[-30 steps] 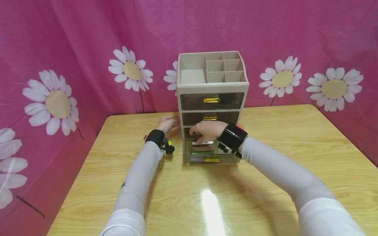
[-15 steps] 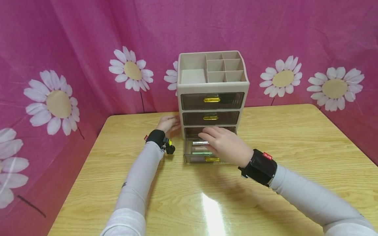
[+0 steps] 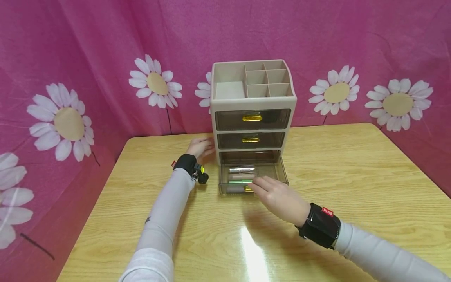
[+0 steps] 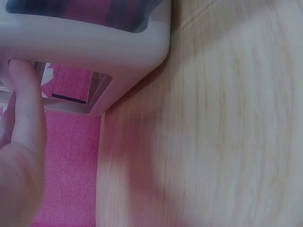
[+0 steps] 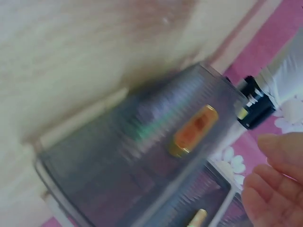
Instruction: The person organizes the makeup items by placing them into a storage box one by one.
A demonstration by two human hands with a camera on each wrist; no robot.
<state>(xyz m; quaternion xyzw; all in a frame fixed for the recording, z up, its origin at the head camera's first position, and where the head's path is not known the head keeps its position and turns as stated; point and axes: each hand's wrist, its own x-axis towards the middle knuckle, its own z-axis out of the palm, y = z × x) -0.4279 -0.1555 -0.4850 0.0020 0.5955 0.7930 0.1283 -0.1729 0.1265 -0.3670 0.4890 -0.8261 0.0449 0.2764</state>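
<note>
A beige desktop organizer (image 3: 253,105) stands on the wooden table, its bottom smoky drawer (image 3: 271,172) pulled out. Inside lie a silver tube (image 3: 241,170), a pinkish-beige one and a green one (image 3: 240,181), side by side in the left half. My left hand (image 3: 201,148) rests against the organizer's left side, fingers extended; the left wrist view has the fingertips at an opening in the side wall. Just in front of the drawer is my right hand (image 3: 282,197), fingers loosely bent and holding nothing. In the right wrist view it shows apart from the gold handle (image 5: 194,130).
Two more drawers with gold handles, the top one (image 3: 253,119) and the middle one (image 3: 251,140), are closed. Divided compartments (image 3: 256,91) form the organizer's top. A pink curtain (image 3: 169,31) with daisies hangs behind the table (image 3: 158,243).
My right hand has come up out of the drawer and drawn back toward the front right, uncovering the tubes. My left hand has stayed at the organizer's side.
</note>
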